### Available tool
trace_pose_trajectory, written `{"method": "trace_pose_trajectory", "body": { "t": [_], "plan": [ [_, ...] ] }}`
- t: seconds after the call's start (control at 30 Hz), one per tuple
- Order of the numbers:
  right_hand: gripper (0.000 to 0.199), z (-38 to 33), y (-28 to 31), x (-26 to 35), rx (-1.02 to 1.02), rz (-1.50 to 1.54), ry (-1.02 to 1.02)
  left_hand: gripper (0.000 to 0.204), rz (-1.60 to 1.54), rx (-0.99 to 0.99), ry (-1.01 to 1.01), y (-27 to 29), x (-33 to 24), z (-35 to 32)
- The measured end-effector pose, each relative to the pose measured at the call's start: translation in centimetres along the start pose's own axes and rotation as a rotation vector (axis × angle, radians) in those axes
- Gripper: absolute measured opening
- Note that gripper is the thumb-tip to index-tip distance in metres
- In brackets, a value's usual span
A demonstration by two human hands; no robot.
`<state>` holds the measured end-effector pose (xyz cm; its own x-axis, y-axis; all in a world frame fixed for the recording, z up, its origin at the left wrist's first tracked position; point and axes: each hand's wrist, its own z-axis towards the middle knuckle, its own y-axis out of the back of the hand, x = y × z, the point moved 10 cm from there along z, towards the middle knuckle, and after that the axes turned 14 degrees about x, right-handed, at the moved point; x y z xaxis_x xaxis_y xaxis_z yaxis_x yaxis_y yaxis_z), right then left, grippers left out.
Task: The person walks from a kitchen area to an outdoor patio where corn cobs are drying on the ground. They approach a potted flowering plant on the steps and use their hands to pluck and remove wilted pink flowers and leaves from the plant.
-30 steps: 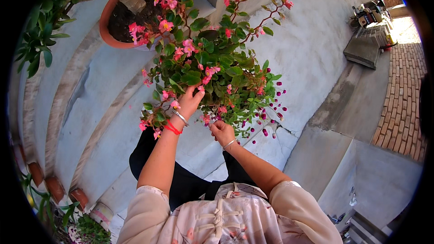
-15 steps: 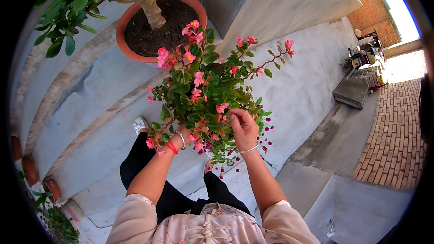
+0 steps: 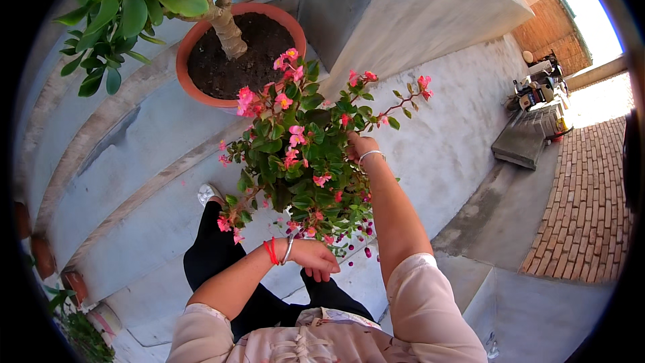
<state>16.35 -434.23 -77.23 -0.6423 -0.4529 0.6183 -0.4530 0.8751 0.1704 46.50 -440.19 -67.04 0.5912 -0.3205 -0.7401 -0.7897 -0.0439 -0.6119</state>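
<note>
A bushy begonia (image 3: pixel 282 151) with pink flowers and green leaves fills the space in front of me. My right hand (image 3: pixel 361 148), with a silver bangle at the wrist, is at the plant's right side, fingers bent in among the leaves; what they grip is hidden. Below the lowest blooms is my left hand (image 3: pixel 313 257), clear of the leaves, its fingers curled downward and together. Whether something small is in it cannot be made out. Small purple globe-shaped flowers (image 3: pixel 346 238) hang between this hand and the begonia.
A terracotta pot (image 3: pixel 184 67) with a thick-stemmed succulent (image 3: pixel 225 23) stands just beyond the begonia. Curved concrete steps (image 3: pixel 144 154) run along the left, with smaller pots (image 3: pixel 44 255) at the far left. Machinery (image 3: pixel 537 91) stands near brick paving (image 3: pixel 581 195) on the right.
My left hand has drawn out of the foliage toward my body and to the right. My right hand has moved farther up along the begonia's right side.
</note>
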Motion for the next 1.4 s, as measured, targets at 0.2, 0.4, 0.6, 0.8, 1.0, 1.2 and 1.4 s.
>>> {"method": "trace_pose_trajectory", "body": {
  "t": [0.2,0.4,0.6,0.8,1.0,1.2,1.4],
  "plan": [
    [0.028,2.3,-1.1,-1.9,-0.095,0.235,0.074,0.03,0.2,0.278,-0.348,-9.0,-8.7,-0.3],
    [0.014,2.2,-1.2,-2.7,-0.119,0.284,0.229,0.02,0.036,-0.924,-0.645,7.4,-13.5,-7.6],
    [0.028,1.6,-2.4,-4.6,-0.022,0.331,0.259,0.025,0.788,-1.442,-0.205,13.8,-12.8,-9.9],
    [0.016,0.3,-2.3,-4.9,0.03,0.425,0.37,0.034,0.782,-1.426,-0.058,19.3,-11.2,-7.9],
    [0.014,-0.9,-1.0,-5.8,-0.006,0.449,0.418,0.035,0.788,-1.428,0.027,22.0,-10.5,-6.1],
    [0.012,-1.8,-1.9,-6.3,0.056,0.522,0.294,0.022,0.334,-1.634,-0.189,25.5,-5.4,-8.7],
    [0.013,-2.0,-2.3,-5.5,0.074,0.517,0.333,0.015,0.102,-1.429,-0.214,27.1,-2.6,-7.5]
  ]
}}
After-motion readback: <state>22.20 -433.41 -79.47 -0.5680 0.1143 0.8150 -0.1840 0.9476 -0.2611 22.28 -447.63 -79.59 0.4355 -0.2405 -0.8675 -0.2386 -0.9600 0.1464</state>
